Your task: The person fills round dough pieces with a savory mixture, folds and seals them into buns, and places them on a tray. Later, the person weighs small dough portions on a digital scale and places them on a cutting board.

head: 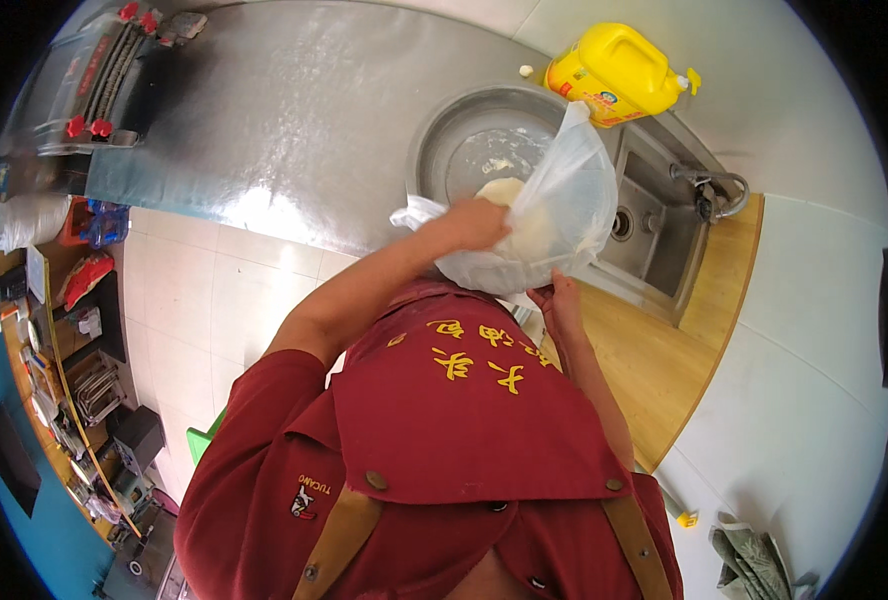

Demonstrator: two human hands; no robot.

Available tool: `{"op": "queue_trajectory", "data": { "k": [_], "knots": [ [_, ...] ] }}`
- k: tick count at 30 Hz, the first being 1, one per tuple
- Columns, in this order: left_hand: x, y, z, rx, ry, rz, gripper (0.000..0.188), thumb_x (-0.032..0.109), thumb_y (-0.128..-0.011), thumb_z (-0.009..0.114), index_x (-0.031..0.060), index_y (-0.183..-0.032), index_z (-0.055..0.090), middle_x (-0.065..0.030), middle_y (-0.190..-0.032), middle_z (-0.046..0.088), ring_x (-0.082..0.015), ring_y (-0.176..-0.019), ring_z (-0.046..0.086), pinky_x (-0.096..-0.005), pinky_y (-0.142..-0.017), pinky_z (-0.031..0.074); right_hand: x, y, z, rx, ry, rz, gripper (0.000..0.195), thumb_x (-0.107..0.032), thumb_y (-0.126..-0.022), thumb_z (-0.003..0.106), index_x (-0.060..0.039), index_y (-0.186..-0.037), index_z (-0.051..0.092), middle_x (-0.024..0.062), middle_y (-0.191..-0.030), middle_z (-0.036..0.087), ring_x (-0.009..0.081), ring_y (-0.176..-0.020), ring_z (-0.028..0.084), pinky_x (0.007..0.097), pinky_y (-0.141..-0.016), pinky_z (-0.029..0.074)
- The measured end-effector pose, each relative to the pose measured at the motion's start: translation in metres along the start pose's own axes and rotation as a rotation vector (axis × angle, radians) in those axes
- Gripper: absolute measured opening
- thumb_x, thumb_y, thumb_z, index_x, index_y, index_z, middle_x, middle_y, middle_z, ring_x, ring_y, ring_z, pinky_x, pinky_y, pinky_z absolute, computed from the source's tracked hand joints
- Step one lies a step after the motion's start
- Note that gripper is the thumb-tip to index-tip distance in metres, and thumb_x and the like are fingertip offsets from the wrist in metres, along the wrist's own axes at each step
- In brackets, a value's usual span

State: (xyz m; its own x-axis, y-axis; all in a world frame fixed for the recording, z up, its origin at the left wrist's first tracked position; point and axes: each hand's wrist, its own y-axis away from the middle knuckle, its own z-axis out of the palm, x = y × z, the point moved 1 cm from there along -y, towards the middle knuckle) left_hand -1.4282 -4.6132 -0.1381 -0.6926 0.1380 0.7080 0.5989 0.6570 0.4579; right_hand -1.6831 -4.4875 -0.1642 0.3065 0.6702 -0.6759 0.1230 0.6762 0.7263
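A round metal basin (433,139) stands on the steel worktop, its bottom smeared with white residue. Pale dough (501,190) lies in its near part, partly seen through a translucent plastic sheet or bag (575,176) draped over the near right side. My left hand (481,223) is closed at the edge of the plastic, above the dough, and slightly blurred; its fingertips are hidden. At the near rim my right hand (562,301) pinches the plastic, thumb on top and fingers below. Whether it also grips the basin rim is hidden.
Behind the basin stands a yellow jug (613,67) with a small white lump (526,71) beside it. A steel sink (661,225) with a faucet (721,191) is at right, set in a wooden counter (646,352). A roller machine (99,82) sits far left on the worktop (301,112).
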Motion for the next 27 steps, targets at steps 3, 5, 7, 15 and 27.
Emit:
{"op": "queue_trajectory", "data": {
  "k": [3,5,7,15,27],
  "knots": [
    [0.027,0.018,0.038,0.032,-0.105,0.139,0.057,0.039,-0.095,0.067,-0.0042,-0.129,0.054,-0.0285,-0.12,0.067,-0.0467,-0.112,0.065,-0.0534,-0.093,0.054,-0.002,-0.001,-0.003,-0.03,0.065,0.051,0.034,-0.029,-0.11,0.05,0.0021,-0.114,0.061,0.0131,-0.103,0.071,0.0224,-0.086,0.071,0.0378,-0.076,0.064],
    [0.031,0.024,0.055,0.12,-0.16,0.129,0.057,0.039,-0.095,0.067,-0.0059,-0.129,0.053,-0.0294,-0.122,0.065,-0.0479,-0.112,0.064,-0.0532,-0.095,0.053,-0.025,0.014,0.011,-0.025,0.177,0.128,0.036,-0.03,-0.11,0.05,0.0033,-0.108,0.063,0.0149,-0.102,0.07,0.022,-0.081,0.071,0.0361,-0.075,0.064],
    [0.027,0.03,0.05,0.068,-0.028,0.124,0.065,0.038,-0.096,0.067,-0.0102,-0.135,0.049,-0.0296,-0.127,0.062,-0.049,-0.113,0.063,-0.0521,-0.098,0.053,-0.056,0.019,0.01,-0.091,0.787,0.242,0.035,-0.029,-0.108,0.053,0.0046,-0.105,0.065,0.0171,-0.103,0.071,0.0258,-0.078,0.071,0.0373,-0.073,0.063],
    [0.016,0.045,0.033,0.358,0.434,0.088,0.034,0.021,-0.103,0.055,-0.0085,-0.11,0.069,-0.0296,-0.113,0.07,-0.0468,-0.104,0.067,-0.0493,-0.097,0.053,-0.123,-0.057,0.167,-0.477,1.548,-1.246,0.046,-0.039,-0.097,0.067,-0.0023,-0.125,0.066,0.0226,-0.127,0.065,0.0411,-0.116,0.064,0.0494,-0.093,0.054],
    [-0.027,0.017,0.043,0.309,0.333,-0.387,0.061,0.029,-0.091,0.071,-0.0067,-0.137,0.055,-0.0341,-0.132,0.06,-0.0482,-0.125,0.058,-0.051,-0.109,0.047,-0.07,-0.11,0.178,-0.518,1.969,-0.59,0.058,-0.036,-0.085,0.078,-0.0015,-0.129,0.063,0.0302,-0.133,0.058,0.0525,-0.119,0.059,0.0545,-0.099,0.053]
  ]
}}
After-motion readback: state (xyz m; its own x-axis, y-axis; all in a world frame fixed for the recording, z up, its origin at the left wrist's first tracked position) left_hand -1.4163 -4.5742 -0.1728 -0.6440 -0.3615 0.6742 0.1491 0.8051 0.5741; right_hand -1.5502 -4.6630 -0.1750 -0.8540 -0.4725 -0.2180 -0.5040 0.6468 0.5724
